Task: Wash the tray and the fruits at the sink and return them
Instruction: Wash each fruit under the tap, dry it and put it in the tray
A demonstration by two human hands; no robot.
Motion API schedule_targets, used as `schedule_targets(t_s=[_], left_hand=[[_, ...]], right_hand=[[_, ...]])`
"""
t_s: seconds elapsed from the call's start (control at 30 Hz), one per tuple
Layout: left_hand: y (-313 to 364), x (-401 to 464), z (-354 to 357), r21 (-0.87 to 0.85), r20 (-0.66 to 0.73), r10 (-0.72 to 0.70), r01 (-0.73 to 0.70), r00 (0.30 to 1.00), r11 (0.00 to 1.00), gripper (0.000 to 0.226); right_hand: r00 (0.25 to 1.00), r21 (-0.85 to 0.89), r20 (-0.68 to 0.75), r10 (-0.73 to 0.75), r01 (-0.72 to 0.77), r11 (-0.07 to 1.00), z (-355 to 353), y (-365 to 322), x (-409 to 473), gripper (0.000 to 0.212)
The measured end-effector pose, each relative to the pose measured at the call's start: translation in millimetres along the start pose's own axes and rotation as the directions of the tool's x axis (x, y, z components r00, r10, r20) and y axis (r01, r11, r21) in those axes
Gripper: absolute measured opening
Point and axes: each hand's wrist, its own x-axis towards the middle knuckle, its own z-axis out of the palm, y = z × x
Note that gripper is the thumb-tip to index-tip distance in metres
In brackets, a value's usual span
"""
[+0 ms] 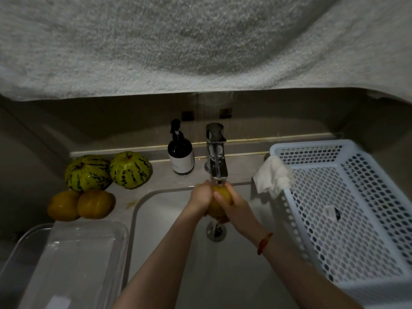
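Note:
Both hands hold a yellow fruit [219,200] under the chrome tap [215,152], above the drain of the white sink [156,219]. My left hand [200,197] grips its left side and my right hand [231,206] wraps its right side. Water runs off the fruit toward the drain [215,231]. Two green striped melons [87,172] [130,169] and two orange fruits [63,206] [95,204] sit on the counter left of the sink. A clear plastic tray [73,262] lies at the near left.
A dark pump bottle [180,152] stands left of the tap. A white perforated basket [347,210] stands right of the sink, a white cloth [275,177] draped on its corner. A pale towel [200,41] hangs across the top of the view.

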Motion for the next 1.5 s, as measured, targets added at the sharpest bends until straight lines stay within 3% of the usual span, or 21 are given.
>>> schedule_targets(t_s=[0.07,0.13,0.17,0.27,0.33,0.4,0.43,0.5,0.6,0.7,0.77,0.83,0.93,1.07,1.17,1.27,1.33,1.4,1.5], left_hand=[[2.4,-3.3,8.4,-0.021,0.049,-0.031,0.032,0.998,0.999,0.027],[-0.9,-7.7,16.6,-0.019,0.081,-0.024,0.026,0.996,0.999,0.033],[-6.2,-10.1,19.2,-0.038,0.112,0.028,-0.024,0.993,0.999,0.037],[-24.0,-18.4,15.5,-0.111,0.161,0.235,-0.219,0.959,0.969,0.036],[-32.9,-20.2,7.2,-0.067,0.154,0.317,-0.31,0.936,0.948,0.039],[-36.2,-22.3,2.7,-0.102,0.172,0.408,-0.396,0.897,0.913,0.032],[-35.8,-23.7,1.7,-0.135,0.154,0.434,-0.416,0.887,0.899,0.027],[-31.1,-23.0,-0.1,-0.189,0.056,0.383,-0.367,0.922,0.911,0.018],[-23.4,-10.4,-5.0,-0.111,-0.069,0.169,-0.176,0.983,0.978,0.036],[-19.2,-4.6,-11.6,-0.118,0.005,-0.023,0.023,1.0,0.993,0.051],[-20.0,-3.4,-11.8,-0.091,0.061,-0.064,0.069,0.996,0.993,0.058],[-22.5,-1.3,-8.0,-0.032,0.051,-0.106,0.108,0.993,0.994,0.062],[-23.6,-7.3,-1.8,-0.051,-0.006,-0.136,0.135,0.991,0.989,0.059],[-33.8,-17.2,2.4,-0.075,-0.112,0.034,-0.043,0.993,0.996,0.051],[-40.8,-19.2,2.0,-0.023,-0.124,0.211,-0.216,0.969,0.976,0.032],[-34.7,-20.9,-1.3,-0.053,-0.051,0.305,-0.307,0.951,0.95,0.032],[-29.5,-20.2,-0.9,-0.063,-0.013,0.277,-0.278,0.961,0.959,0.029],[-26.9,-18.8,-0.3,-0.064,-0.043,0.258,-0.26,0.965,0.963,0.019],[-20.6,-13.7,-1.6,-0.059,-0.109,0.252,-0.259,0.962,0.964,0.024]], right_hand=[[0.975,0.187,-0.109,0.196,-0.173,0.967,0.5,-3.9,4.4,0.02],[0.861,0.532,-0.059,0.505,-0.401,0.746,2.7,-13.9,12.6,0.024],[0.81,0.603,-0.007,0.587,-0.464,0.648,2.2,-17.2,17.0,0.03],[0.766,0.6,0.187,0.616,-0.585,0.546,-4.5,-21.2,23.0,0.043],[0.748,0.592,0.304,0.589,-0.633,0.499,-2.8,-23.2,22.1,0.046],[0.774,0.593,0.215,0.596,-0.588,0.55,5.3,-23.1,22.1,0.046],[0.827,0.527,0.066,0.558,-0.504,0.685,10.7,-22.1,21.0,0.043],[0.959,0.223,-0.131,0.253,-0.22,0.95,18.3,-16.7,14.1,0.035],[0.992,-0.054,0.002,-0.126,0.126,0.991,16.1,2.6,4.8,0.036],[0.94,-0.199,0.124,-0.318,0.338,0.92,9.1,15.6,5.2,0.046],[0.966,-0.083,0.075,-0.247,0.253,0.964,6.5,11.3,7.1,0.041],[0.999,0.087,0.014,-0.041,0.04,0.995,5.2,2.1,11.2,0.036],[0.967,0.141,0.004,0.253,-0.251,0.958,6.7,-12.1,19.0,0.034],[0.856,0.028,-0.072,0.511,-0.511,0.859,10.8,-20.5,33.9,0.035],[0.803,0.19,0.008,0.596,-0.586,0.788,14.3,-21.9,37.7,0.038],[0.758,0.514,0.155,0.634,-0.61,0.603,20.8,-16.7,32.1,0.051],[0.785,0.637,0.172,0.596,-0.55,0.54,24.7,-10.3,29.0,0.053],[0.869,0.646,0.175,0.463,-0.457,0.612,24.7,-8.4,20.3,0.045],[0.977,0.444,0.178,0.119,-0.188,0.876,16.7,-3.8,3.0,0.045]])
